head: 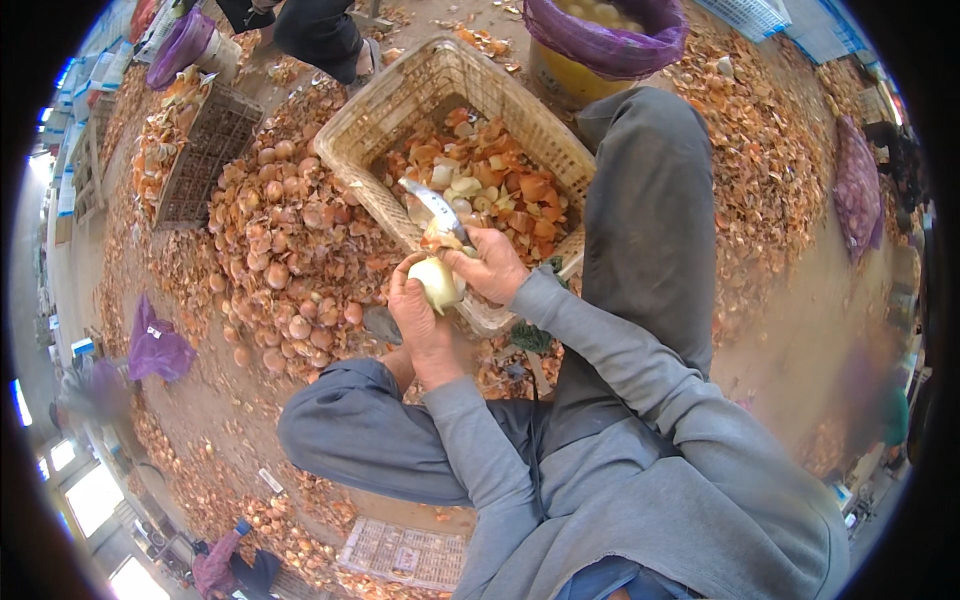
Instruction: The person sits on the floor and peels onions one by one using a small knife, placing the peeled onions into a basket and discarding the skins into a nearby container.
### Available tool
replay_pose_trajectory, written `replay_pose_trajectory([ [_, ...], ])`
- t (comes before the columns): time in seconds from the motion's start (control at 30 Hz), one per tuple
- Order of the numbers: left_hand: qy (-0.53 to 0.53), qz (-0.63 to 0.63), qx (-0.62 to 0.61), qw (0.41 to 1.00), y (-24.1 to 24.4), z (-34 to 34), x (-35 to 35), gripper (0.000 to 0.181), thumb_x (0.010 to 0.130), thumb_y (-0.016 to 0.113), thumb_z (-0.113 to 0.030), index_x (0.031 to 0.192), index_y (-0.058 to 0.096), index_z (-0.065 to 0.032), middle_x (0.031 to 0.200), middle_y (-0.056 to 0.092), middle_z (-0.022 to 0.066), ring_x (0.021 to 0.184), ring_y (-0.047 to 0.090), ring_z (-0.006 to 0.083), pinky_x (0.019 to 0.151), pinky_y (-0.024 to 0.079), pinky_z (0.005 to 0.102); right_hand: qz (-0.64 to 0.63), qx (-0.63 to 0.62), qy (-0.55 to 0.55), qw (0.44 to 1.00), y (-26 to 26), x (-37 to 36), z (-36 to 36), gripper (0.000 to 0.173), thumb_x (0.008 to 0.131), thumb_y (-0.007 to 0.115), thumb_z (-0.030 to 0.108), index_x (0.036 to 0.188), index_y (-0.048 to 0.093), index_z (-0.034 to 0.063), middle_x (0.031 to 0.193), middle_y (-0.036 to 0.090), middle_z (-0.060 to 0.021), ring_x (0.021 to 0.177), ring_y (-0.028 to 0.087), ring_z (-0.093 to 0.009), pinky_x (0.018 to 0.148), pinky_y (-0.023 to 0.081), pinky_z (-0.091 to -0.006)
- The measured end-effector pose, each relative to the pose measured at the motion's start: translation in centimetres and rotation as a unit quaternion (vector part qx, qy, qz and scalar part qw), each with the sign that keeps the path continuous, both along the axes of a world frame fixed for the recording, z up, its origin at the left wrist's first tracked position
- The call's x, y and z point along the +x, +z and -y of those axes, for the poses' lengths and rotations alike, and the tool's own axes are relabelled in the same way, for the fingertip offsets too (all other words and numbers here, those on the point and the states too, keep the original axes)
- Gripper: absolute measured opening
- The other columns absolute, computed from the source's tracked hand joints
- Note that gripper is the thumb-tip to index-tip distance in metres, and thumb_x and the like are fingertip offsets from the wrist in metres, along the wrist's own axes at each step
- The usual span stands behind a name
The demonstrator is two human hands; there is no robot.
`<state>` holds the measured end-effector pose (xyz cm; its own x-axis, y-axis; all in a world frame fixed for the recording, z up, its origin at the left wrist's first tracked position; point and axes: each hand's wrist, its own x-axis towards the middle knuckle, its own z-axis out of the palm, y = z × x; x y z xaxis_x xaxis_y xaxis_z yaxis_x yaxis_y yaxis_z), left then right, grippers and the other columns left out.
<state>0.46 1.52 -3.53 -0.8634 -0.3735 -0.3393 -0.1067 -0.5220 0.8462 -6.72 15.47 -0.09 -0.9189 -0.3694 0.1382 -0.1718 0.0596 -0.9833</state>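
Cupped in my left hand (421,319) is a pale, mostly peeled onion (437,283). My right hand (491,266) grips a short curved knife (436,204), its blade pointing up and to the left. A flap of brown onion skin (441,237) sits between the knife and the onion, by my right thumb. The knife's handle is mostly hidden in my fingers. Both hands are over the near edge of a beige plastic crate (360,184). Inside the crate lie onion skins and pale trimmings (487,176).
Unpeeled onions (292,202) are heaped left of the crate. A yellow bucket (559,75) lined with purple mesh stands beyond my knee. A tipped crate of skins (206,150), a purple mesh bag (160,341) and a filled onion sack (856,187) are around. Other people (319,34) are nearby.
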Motion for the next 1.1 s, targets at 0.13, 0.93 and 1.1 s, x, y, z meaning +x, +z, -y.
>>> replay_pose_trajectory([
  [0.13, 0.037, -0.010, -0.015, 0.999, -1.2, -0.2, 0.2, 0.056, 0.096, 0.064, -0.048, 0.123, 0.057, 0.0005, 0.114, 0.064, 0.0133, 0.109, 0.063, 0.0245, 0.096, 0.053, 0.0393, 0.402, -0.234, -0.010, 0.885, 3.0, 0.1, -0.2, 0.025, 0.097, 0.068, 0.018, 0.114, 0.062, 0.0010, 0.075, 0.064, -0.0009, 0.046, 0.050, -0.003, 0.040, 0.039, -0.0187],
  [0.93, 0.067, 0.017, -0.076, 0.995, -4.5, 1.1, -6.2, 0.043, 0.102, 0.049, -0.036, 0.126, 0.054, -0.0007, 0.112, 0.066, 0.0137, 0.099, 0.068, 0.0309, 0.077, 0.060, 0.0456, 0.177, 0.186, -0.079, 0.963, -6.8, 1.6, 0.9, 0.041, 0.079, 0.074, 0.034, 0.091, 0.068, -0.0048, 0.077, 0.067, -0.0287, 0.074, 0.070, -0.041, 0.069, 0.056, -0.0502],
  [1.1, -0.005, -0.004, -0.092, 0.996, 10.8, -9.1, -21.7, 0.041, 0.102, 0.045, -0.024, 0.133, 0.044, 0.0031, 0.115, 0.062, 0.0187, 0.094, 0.069, 0.0304, 0.069, 0.063, 0.0368, 0.224, 0.224, -0.009, 0.948, -10.5, 1.0, 0.5, 0.038, 0.088, 0.065, 0.034, 0.106, 0.067, 0.0001, 0.098, 0.069, -0.0253, 0.091, 0.068, -0.039, 0.080, 0.052, -0.0513],
])
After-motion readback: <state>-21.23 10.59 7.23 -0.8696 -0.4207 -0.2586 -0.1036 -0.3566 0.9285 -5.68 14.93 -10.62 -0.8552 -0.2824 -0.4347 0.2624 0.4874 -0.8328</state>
